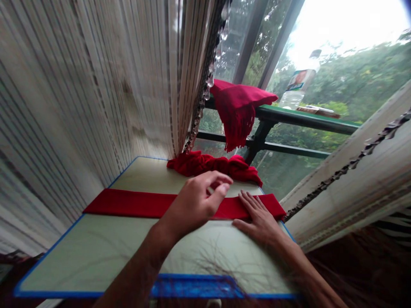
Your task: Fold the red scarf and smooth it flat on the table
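Observation:
A long red scarf (135,204), folded into a flat band, lies across the pale, blue-edged table (96,244). My right hand (260,218) is spread flat near the band's right end, its fingers on the cloth and its thumb on the tabletop. My left hand (201,199) is over the middle of the band, hiding part of it. Its fingers are loosely curled, with a gap between thumb and forefinger, and nothing shows in them. Behind the hands, a crumpled heap of red cloth (218,164) rests along the table's far edge.
A fringed red scarf (239,107) hangs over the green window rail (308,119). On that rail stand a clear plastic bottle (297,87) and a small flat object (319,112). Striped curtains (112,85) with beaded trim border the table on the left, and another curtain (346,188) hangs at right.

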